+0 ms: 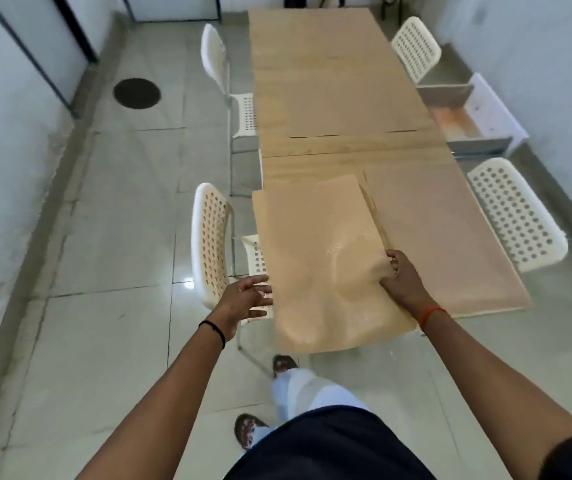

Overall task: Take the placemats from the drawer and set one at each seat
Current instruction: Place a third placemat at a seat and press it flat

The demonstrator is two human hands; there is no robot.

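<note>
A beige placemat [315, 258] lies askew over the near left corner of the wooden table [347, 150], its near edge hanging off and rippled. My right hand [400, 282] pinches its right edge, bunching the mat. Just off the mat's left edge, my left hand [246, 299] hovers with fingers spread and holds nothing. Another placemat [440, 237] lies flat at the near right seat. Two more mats [333, 105] cover the far half of the table. The white drawer [478, 116] stands pulled out on the right.
Four white perforated chairs stand around the table: near left [208, 237], far left [215, 64], near right [516, 213], far right [416, 46]. A round dark floor drain [136, 93] sits on the tiled floor at the left. White walls run along both sides.
</note>
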